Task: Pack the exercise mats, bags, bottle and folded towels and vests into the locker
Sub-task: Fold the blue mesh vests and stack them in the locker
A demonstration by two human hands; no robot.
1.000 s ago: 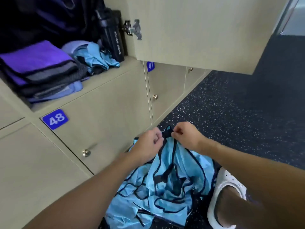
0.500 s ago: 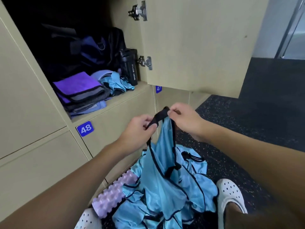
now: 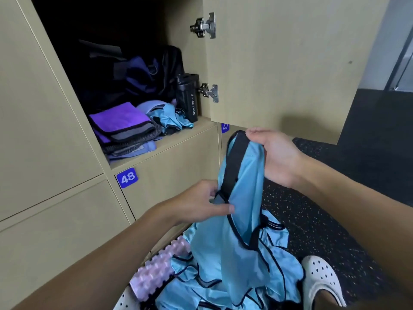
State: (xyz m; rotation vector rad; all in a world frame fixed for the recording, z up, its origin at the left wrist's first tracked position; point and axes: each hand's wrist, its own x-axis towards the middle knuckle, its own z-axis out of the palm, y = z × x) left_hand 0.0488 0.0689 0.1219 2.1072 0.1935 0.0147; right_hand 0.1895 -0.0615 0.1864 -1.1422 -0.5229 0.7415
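Note:
A light blue vest [image 3: 243, 211] with black trim hangs in front of the lockers. My right hand [image 3: 271, 157] grips its top by the black shoulder strap. My left hand [image 3: 201, 203] pinches the vest's edge lower down. More blue vests [image 3: 225, 285] lie in a heap on the floor below. Inside the open locker [image 3: 185, 133] sit folded purple and grey towels [image 3: 123, 126], a crumpled blue vest [image 3: 172, 118], a black sport bottle [image 3: 188, 98] and dark bags [image 3: 134, 79].
The locker door [image 3: 279, 63] stands open to the right, above my right hand. A pink ridged foam roller [image 3: 158, 269] lies on the dark speckled floor [image 3: 312, 220] by the heap. White clogs [image 3: 319, 280] are at the bottom edge. Closed locker 48 [image 3: 126, 177] is below.
Both hands lifted the vest higher off the heap. My right hand rose with the strap, while my left hand slid down the vest's edge.

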